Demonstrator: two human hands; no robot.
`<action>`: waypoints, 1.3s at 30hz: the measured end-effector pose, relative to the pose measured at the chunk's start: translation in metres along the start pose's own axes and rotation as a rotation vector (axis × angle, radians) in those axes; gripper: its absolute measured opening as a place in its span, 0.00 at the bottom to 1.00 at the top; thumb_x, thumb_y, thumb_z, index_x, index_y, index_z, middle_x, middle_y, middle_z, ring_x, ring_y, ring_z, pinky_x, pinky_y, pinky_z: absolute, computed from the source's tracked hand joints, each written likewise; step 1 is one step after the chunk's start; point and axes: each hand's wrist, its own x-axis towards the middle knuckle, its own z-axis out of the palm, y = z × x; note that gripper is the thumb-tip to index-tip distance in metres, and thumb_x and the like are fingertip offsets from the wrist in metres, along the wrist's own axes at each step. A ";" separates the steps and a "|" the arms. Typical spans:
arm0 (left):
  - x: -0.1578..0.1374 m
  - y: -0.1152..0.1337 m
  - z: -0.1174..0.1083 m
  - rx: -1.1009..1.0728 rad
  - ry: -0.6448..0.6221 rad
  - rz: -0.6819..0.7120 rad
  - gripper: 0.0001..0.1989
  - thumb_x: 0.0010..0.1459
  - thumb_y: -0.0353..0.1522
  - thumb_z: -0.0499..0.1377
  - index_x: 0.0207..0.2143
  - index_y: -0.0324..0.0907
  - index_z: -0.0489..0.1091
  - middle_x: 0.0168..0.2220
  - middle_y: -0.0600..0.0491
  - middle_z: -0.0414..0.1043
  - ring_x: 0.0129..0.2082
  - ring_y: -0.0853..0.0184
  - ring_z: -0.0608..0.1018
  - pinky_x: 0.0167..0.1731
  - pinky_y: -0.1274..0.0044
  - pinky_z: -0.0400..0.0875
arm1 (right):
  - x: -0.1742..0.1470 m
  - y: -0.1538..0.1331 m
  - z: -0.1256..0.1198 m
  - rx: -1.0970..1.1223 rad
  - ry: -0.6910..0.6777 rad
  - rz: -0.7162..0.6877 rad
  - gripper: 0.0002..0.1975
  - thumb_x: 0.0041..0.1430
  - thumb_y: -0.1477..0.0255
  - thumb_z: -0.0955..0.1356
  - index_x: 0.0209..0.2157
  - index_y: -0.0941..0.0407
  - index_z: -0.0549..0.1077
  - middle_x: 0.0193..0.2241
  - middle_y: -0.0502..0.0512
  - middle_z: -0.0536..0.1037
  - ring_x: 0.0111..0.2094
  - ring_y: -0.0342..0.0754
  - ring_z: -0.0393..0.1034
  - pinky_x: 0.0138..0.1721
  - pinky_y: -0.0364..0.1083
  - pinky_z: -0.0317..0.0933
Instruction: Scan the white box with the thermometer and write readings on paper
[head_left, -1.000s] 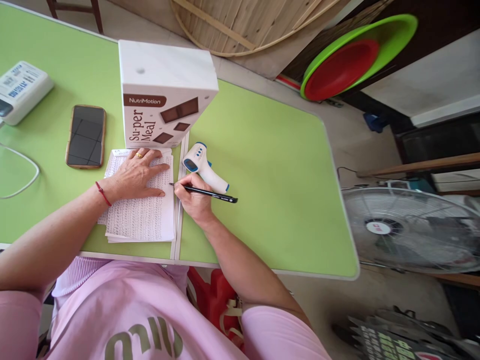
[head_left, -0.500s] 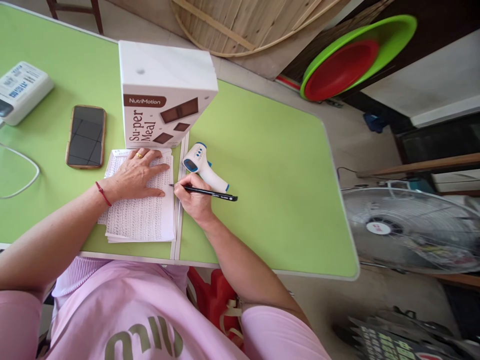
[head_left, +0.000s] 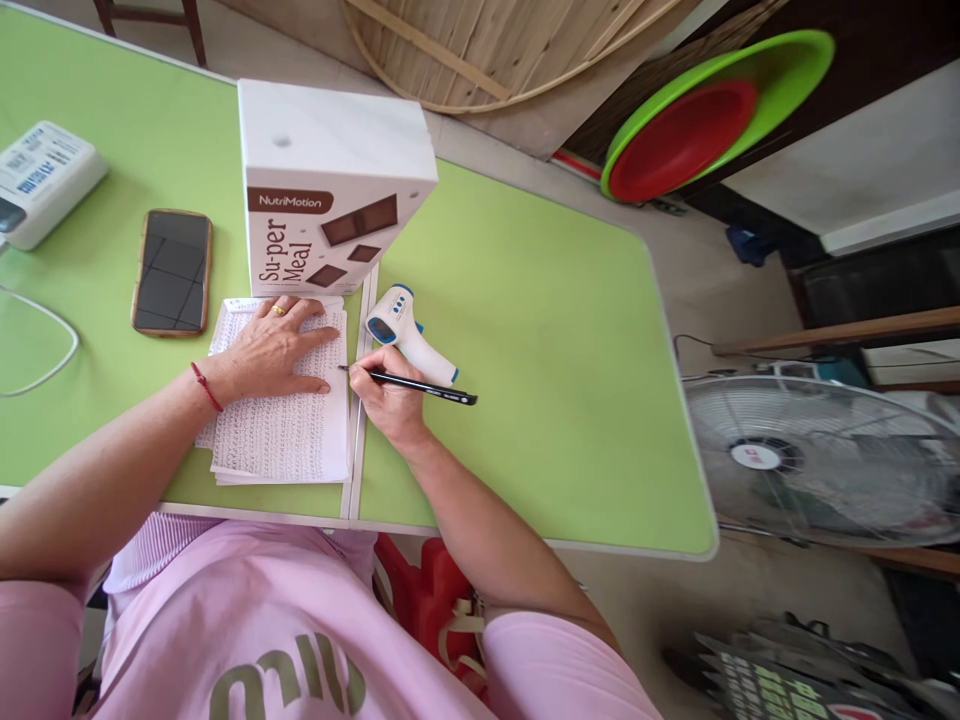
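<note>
My left hand [head_left: 283,350] lies flat with fingers spread on a stack of paper sheets [head_left: 281,445] covered in rows of handwriting. Pinched in my right hand [head_left: 391,400] is a black pen [head_left: 431,386], its tip at the right edge of the top sheet. Just beyond the right hand, a white and blue infrared thermometer [head_left: 411,335] rests on the table. Directly behind the sheets stands a white NutriMotion box [head_left: 322,190]. A smartphone [head_left: 174,272] in a brown-edged case lies to the left of the papers.
The green folding table [head_left: 555,380] has a metal seam beside the papers. A white device [head_left: 49,185] with a cable [head_left: 64,360] sits at far left. A fan [head_left: 757,455] stands off the table's right side; green and red basins [head_left: 615,150] lean behind.
The pen tip has shifted very slightly at the sheet's right edge. My left hand, the papers and the other things on the table stay in place.
</note>
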 end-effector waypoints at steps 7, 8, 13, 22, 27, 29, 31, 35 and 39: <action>0.000 0.000 0.002 0.053 0.002 0.012 0.34 0.67 0.51 0.70 0.68 0.45 0.75 0.69 0.35 0.68 0.64 0.38 0.70 0.66 0.49 0.66 | 0.000 0.000 0.001 -0.023 0.003 0.008 0.12 0.63 0.64 0.70 0.27 0.50 0.68 0.21 0.46 0.74 0.23 0.45 0.66 0.28 0.46 0.66; 0.001 0.000 0.002 0.049 -0.001 0.009 0.34 0.67 0.51 0.71 0.68 0.44 0.75 0.69 0.35 0.68 0.65 0.37 0.70 0.66 0.49 0.66 | 0.000 -0.001 0.001 -0.024 0.007 0.001 0.11 0.63 0.64 0.69 0.27 0.50 0.68 0.21 0.46 0.74 0.23 0.45 0.66 0.28 0.46 0.66; 0.000 0.000 0.001 -0.009 0.016 0.006 0.34 0.66 0.49 0.73 0.68 0.44 0.76 0.69 0.34 0.68 0.65 0.35 0.70 0.67 0.47 0.65 | 0.000 -0.001 0.000 -0.027 0.005 0.009 0.12 0.63 0.63 0.70 0.27 0.50 0.68 0.21 0.46 0.74 0.23 0.45 0.66 0.27 0.45 0.66; 0.000 -0.002 0.002 0.050 0.018 0.018 0.33 0.67 0.50 0.71 0.68 0.45 0.75 0.69 0.36 0.68 0.64 0.39 0.70 0.66 0.50 0.66 | 0.002 -0.002 -0.005 -0.023 0.101 -0.043 0.13 0.68 0.62 0.69 0.29 0.49 0.69 0.22 0.45 0.74 0.23 0.45 0.68 0.27 0.46 0.67; 0.000 -0.001 0.001 0.055 0.011 0.020 0.34 0.67 0.50 0.71 0.68 0.44 0.75 0.68 0.35 0.68 0.64 0.38 0.70 0.66 0.50 0.66 | 0.005 0.001 -0.016 -0.136 0.129 -0.208 0.09 0.74 0.62 0.68 0.41 0.50 0.78 0.31 0.50 0.82 0.29 0.48 0.77 0.34 0.48 0.75; 0.000 -0.002 0.002 0.061 0.015 0.022 0.34 0.67 0.50 0.71 0.68 0.44 0.75 0.68 0.35 0.68 0.64 0.39 0.71 0.66 0.50 0.66 | 0.006 0.004 -0.020 -0.212 0.054 -0.291 0.08 0.75 0.65 0.68 0.44 0.50 0.81 0.36 0.54 0.84 0.36 0.51 0.81 0.40 0.51 0.79; -0.001 -0.003 0.004 0.062 0.024 0.034 0.34 0.67 0.50 0.71 0.67 0.42 0.75 0.68 0.34 0.68 0.64 0.38 0.71 0.66 0.50 0.67 | 0.006 0.007 -0.023 -0.316 -0.027 -0.344 0.11 0.76 0.69 0.66 0.47 0.50 0.82 0.39 0.57 0.84 0.40 0.53 0.82 0.44 0.54 0.79; -0.002 -0.005 0.004 -0.017 0.140 0.084 0.27 0.71 0.46 0.67 0.63 0.39 0.75 0.62 0.36 0.74 0.60 0.44 0.77 0.62 0.53 0.73 | 0.005 0.012 -0.026 -0.495 -0.144 -0.395 0.19 0.78 0.76 0.61 0.54 0.53 0.83 0.42 0.62 0.83 0.43 0.55 0.79 0.45 0.56 0.79; -0.004 -0.005 -0.003 -0.169 0.563 0.004 0.10 0.78 0.38 0.55 0.47 0.42 0.72 0.47 0.43 0.76 0.45 0.58 0.80 0.46 0.65 0.79 | 0.003 0.016 -0.024 -0.563 -0.204 -0.472 0.21 0.77 0.80 0.60 0.54 0.57 0.83 0.41 0.64 0.82 0.41 0.56 0.77 0.43 0.56 0.79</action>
